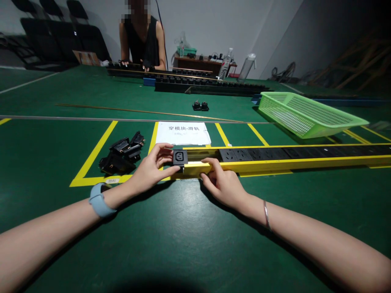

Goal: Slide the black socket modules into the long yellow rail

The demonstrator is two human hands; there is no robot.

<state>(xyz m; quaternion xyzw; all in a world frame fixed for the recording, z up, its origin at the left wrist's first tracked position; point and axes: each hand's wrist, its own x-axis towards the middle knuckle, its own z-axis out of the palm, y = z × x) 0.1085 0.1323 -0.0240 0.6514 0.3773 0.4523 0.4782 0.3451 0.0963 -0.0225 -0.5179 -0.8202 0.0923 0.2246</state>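
Observation:
Between the thumb and fingers of my left hand (pixel 155 165) is a black socket module (pixel 180 156), at the left end of a long yellow rail (pixel 259 166). My right hand (pixel 222 181) grips the rail's near wall a little to the right of that end, forefinger over the top edge and thumb low on the front. Black socket modules (pixel 244 154) fill the channel farther right, and a bare stretch of channel lies between them and the held module. Left of my left hand, several loose black modules (pixel 120 154) lie in a pile inside yellow tape.
A paper sign (pixel 183 133) lies behind the rail. Two small black parts (pixel 200 106) and a thin brass-coloured rod (pixel 146 112) are farther back. A green basket (pixel 305 118) stands back right. Across the table, a person (pixel 142 40) has their hands at dark rails (pixel 207 86).

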